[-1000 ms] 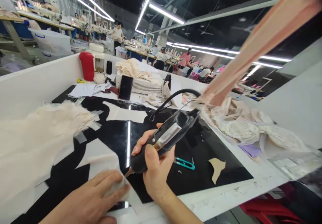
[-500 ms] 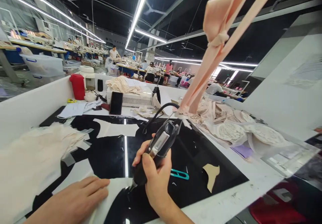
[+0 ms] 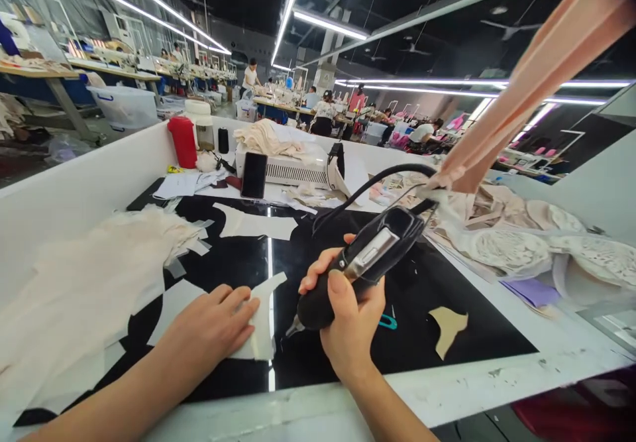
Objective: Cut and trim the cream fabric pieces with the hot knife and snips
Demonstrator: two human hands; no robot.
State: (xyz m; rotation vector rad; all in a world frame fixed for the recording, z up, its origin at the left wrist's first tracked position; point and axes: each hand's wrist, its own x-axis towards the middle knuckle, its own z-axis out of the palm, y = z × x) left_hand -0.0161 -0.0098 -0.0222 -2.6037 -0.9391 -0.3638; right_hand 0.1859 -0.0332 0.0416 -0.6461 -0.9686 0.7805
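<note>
My right hand (image 3: 350, 326) is wrapped round a black corded electric hand tool (image 3: 315, 299) with a thin pointed metal tip. Its tip angles down to the left, close to the black board (image 3: 238, 386) and just right of a white cut piece (image 3: 261, 339). On that piece my left hand (image 3: 209, 323) lies flat, fingers stretched out and pressing it down. A twisted peach fabric strip (image 3: 527, 97) runs from the tool's rear end to the upper right. Partly behind my right wrist lies a teal thread snipper (image 3: 388, 322).
Pale fabric pieces (image 3: 94, 283) are heaped on the left. Another white cut piece (image 3: 256, 223) lies farther back, and a beige scrap (image 3: 448, 329) on the right. Lace-covered bra cups (image 3: 511, 248) pile up at the right. A phone (image 3: 254, 175) leans on a white box (image 3: 293, 169).
The view has shifted right and the white piece now shows a narrow upper arm beyond my left hand. The tool has moved farther from my left hand, and its tip is off the piece's edge.
</note>
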